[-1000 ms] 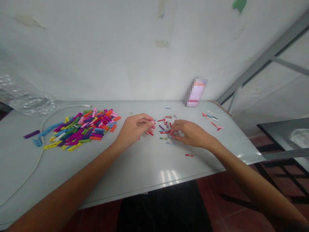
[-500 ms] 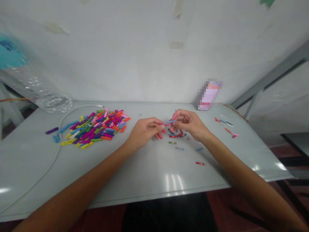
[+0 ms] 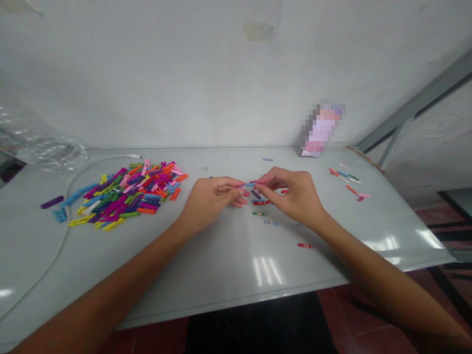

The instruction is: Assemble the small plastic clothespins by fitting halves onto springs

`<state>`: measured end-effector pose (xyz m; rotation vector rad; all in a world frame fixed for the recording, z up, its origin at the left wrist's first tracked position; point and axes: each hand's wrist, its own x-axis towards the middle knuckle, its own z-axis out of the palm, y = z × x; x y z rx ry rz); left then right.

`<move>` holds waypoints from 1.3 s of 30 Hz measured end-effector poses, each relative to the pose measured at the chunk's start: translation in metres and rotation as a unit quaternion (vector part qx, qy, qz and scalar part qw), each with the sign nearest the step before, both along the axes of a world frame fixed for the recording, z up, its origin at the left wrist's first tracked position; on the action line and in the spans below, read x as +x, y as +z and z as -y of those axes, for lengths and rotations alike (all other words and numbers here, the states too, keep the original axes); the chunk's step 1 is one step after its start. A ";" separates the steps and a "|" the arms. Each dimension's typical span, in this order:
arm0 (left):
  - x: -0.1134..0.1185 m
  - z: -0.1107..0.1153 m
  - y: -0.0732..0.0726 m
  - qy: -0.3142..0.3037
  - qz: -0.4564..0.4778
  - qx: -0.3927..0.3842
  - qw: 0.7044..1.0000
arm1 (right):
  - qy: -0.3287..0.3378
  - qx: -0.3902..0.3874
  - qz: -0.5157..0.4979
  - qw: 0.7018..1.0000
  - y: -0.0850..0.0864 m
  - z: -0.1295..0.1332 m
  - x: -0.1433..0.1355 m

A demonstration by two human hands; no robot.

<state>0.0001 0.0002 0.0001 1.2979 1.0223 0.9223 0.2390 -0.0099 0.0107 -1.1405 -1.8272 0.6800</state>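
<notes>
Between the fingertips of both hands is a small light-blue clothespin piece (image 3: 250, 185). My left hand (image 3: 220, 195) pinches its left end, and my right hand (image 3: 285, 189) pinches its right end. Just beneath the hands lie dark and red pieces, among them a red one (image 3: 261, 202). Nearer the front edge are a green piece (image 3: 259, 214), a blue piece (image 3: 271, 223) and a red piece (image 3: 305, 245). A large heap of coloured clothespins (image 3: 129, 194) lies left of my left hand.
A white cable (image 3: 65, 231) curves round the heap's left side. Clear plastic (image 3: 55, 152) sits at the back left. A blurred pink object (image 3: 320, 132) leans on the wall. Several loose pieces (image 3: 342, 175) lie at the right.
My hands have come closer together, and my left hand now also pinches the blue piece. The view has shifted, so the heap appears further left.
</notes>
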 end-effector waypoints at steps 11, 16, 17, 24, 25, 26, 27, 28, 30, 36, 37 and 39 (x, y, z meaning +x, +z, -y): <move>0.007 0.008 0.019 0.047 -0.065 -0.016 0.997 | -0.023 0.157 0.092 0.983 -0.004 0.009 -0.007; 0.007 0.010 0.021 0.042 -0.064 -0.006 0.997 | -0.046 0.183 0.099 0.977 -0.004 0.014 -0.011; 0.006 0.010 0.020 0.039 -0.062 -0.007 0.997 | -0.047 0.175 0.093 0.979 -0.004 0.014 -0.011; 0.005 0.009 0.011 0.022 -0.002 -0.011 1.000 | -0.038 0.118 0.060 0.990 0.001 0.013 -0.010; 0.005 0.008 0.009 0.019 0.002 -0.012 1.000 | -0.040 0.126 0.066 0.989 0.001 0.014 -0.010; 0.005 0.008 0.009 0.018 0.005 -0.013 1.000 | -0.043 0.137 0.071 0.987 0.002 0.015 -0.010; 0.005 0.009 0.008 0.017 0.006 -0.013 1.000 | -0.043 0.149 0.075 0.985 0.002 0.016 -0.011; 0.005 0.009 0.008 0.017 0.006 -0.012 1.000 | -0.041 0.157 0.078 0.984 0.003 0.017 -0.011; 0.005 0.010 0.009 0.015 0.006 -0.010 1.000 | -0.026 0.140 0.068 0.987 0.004 0.017 -0.009; 0.003 0.011 0.012 -0.006 0.006 -0.005 1.000 | 0.038 -0.112 -0.089 0.989 0.009 0.006 -0.002; 0.003 0.011 0.012 -0.008 0.008 -0.007 1.000 | 0.042 -0.137 -0.110 0.984 0.009 0.005 -0.001; 0.003 0.012 0.011 -0.014 0.015 -0.015 1.000 | 0.048 -0.162 -0.133 0.977 0.010 0.003 0.000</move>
